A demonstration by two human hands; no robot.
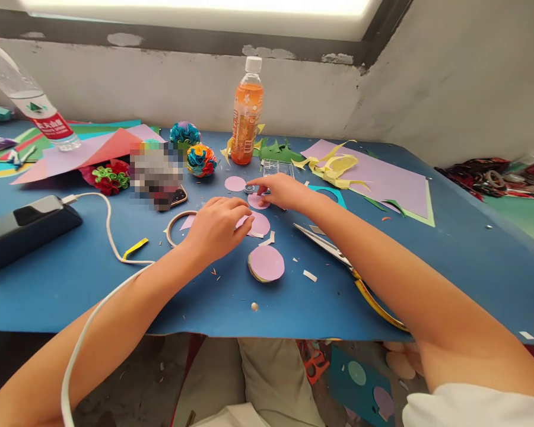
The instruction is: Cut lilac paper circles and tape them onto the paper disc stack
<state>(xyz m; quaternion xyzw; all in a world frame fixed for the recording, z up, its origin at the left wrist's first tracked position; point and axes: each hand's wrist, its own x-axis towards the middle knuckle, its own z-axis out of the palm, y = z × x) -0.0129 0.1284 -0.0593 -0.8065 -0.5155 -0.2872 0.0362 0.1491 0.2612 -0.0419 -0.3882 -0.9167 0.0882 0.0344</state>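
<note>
My left hand [220,228] is over the table at the middle, fingers bent, its fingertips above a purple paper disc [260,224]. Whether it holds anything is hidden. My right hand [278,191] reaches in from the right, fingers spread, touching a smaller purple disc [258,202] beside a small round grey object [249,189]. Another purple disc [235,184] lies just behind. Nearer the front edge sits a stack of discs with a purple top [267,263]. A tape ring [172,230] lies left of my left hand.
Scissors [329,246] lie open under my right forearm. An orange drink bottle [248,112] stands behind, paper flowers [201,161] left of it. A black device [31,228] with a white cable [109,219] is at left; purple sheets [382,181] lie at right.
</note>
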